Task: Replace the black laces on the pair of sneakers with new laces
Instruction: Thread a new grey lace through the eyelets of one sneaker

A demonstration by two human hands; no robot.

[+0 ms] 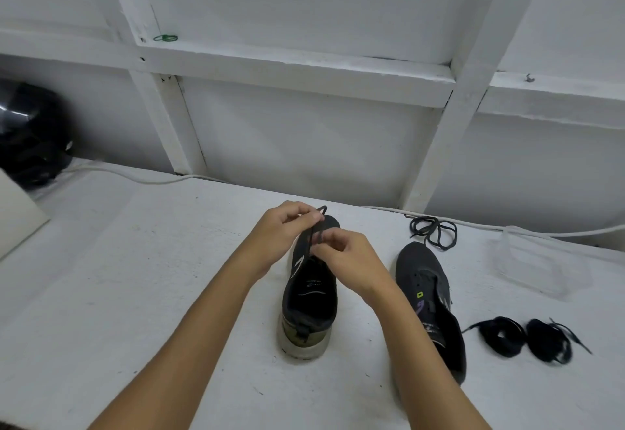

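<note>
both hands are up over the toe end of the dark low-top sneaker with the pale worn sole (309, 297), which sits heel toward the camera in the middle of the white bench (135, 294). the left hand (282, 232) has its grip pinched together on a thin black lace (313, 227) that loops up past the fingertips, and the right hand (341, 257) is curled in with its grip clamped on the same lace just below, right over the eyelets. can't tell from here whether the lace is going in or coming out, too much is hidden behind the fingers. the second dark sneaker with the little green and purple marks (429, 297) lies just to the right with bare eyelets, so my guess is that one's already stripped. a loose tangle of black lace (434, 231) sits beyond its toe and two coiled black lace bundles (527, 338) are further right, probably the new ones. tip for this step: keep the shoe planted, hold the lace close to the eyelet with one hand and feed with the other, work one crossing at a time, and keep both ends even so it doesn't twist or bunch up.
</note>
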